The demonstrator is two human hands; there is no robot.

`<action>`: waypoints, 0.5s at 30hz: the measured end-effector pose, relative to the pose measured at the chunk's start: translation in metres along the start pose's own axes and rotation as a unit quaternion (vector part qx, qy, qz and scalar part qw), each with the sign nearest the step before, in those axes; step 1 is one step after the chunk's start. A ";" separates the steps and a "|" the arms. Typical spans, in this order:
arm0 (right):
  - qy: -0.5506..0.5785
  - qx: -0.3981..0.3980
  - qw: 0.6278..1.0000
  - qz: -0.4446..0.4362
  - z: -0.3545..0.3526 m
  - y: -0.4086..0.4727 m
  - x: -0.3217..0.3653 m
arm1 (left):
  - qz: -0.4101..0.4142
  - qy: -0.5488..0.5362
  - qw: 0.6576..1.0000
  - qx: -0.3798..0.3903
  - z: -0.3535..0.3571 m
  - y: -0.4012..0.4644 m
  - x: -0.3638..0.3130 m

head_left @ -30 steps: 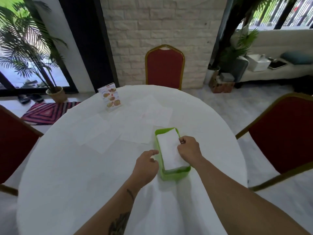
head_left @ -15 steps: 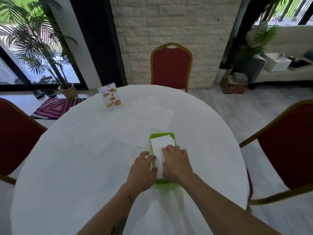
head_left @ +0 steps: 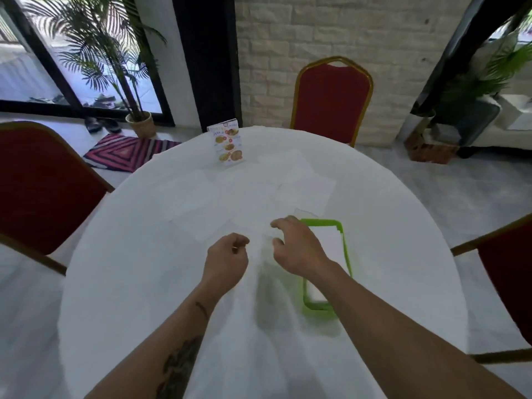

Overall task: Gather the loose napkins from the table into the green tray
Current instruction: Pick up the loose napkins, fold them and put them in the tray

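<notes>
Napkins already stacked white in the green tray [head_left: 345,249] sit just right of centre in the frame, on my round white worktop [head_left: 144,283]. My right hand [head_left: 299,249] hovers at the tray's left edge, covering part of its near-left rim, with its fingers [head_left: 280,224] spread and loosely bent, reaching toward the left; they hold nothing that I can make out. My left hand [head_left: 226,259] is just beside it, at the centre of the frame, its fingers [head_left: 240,240] curled in toward the palm. Whether they pinch anything I cannot tell, as white paper against white cloth does not show.

Loose napkins [head_left: 305,191] lie flat on the worktop above the tray and spread toward the upper left of my hands, overlapping one another, their edges faint against the cloth. One corner touches the tray's far rim.

A small menu card [head_left: 227,144] stands upright near the far edge of the worktop. Red chairs with gold frames stand around: one [head_left: 331,102] at the top centre, one [head_left: 37,182] at the left edge, one [head_left: 506,272] at the right edge.
</notes>
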State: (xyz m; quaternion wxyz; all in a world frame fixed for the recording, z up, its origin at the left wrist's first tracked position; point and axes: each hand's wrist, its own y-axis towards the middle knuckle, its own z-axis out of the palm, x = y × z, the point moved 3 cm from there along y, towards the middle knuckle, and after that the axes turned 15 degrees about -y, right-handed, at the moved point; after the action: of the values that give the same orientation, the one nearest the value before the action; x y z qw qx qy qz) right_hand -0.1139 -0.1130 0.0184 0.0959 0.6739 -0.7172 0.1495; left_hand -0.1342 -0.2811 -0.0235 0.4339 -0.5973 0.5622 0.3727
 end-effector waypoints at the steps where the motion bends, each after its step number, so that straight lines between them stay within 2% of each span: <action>1: 0.009 0.003 1.000 0.001 0.007 0.007 0.012 | -0.008 0.004 1.000 -0.016 -0.013 0.009 0.007; 5: 0.036 0.041 0.998 0.029 0.044 0.032 0.048 | -0.007 0.058 0.998 -0.038 -0.056 0.048 0.043; 8: 0.041 0.076 0.994 0.067 0.075 0.039 0.062 | -0.004 0.145 0.989 -0.004 -0.073 0.075 0.073; 12: 0.049 0.099 0.988 0.111 0.107 0.040 0.067 | 0.001 0.253 0.964 0.082 -0.080 0.095 0.101; 15: 0.053 0.096 0.985 0.130 0.119 0.038 0.069 | 0.032 0.271 0.959 0.074 -0.081 0.105 0.109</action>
State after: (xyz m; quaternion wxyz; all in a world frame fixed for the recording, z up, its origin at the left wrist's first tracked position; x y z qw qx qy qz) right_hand -0.1491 -0.2173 -0.0727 0.0487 0.5719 -0.7751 0.2642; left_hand -0.2323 -0.3944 -0.1073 0.2963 -0.6235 0.7037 0.1680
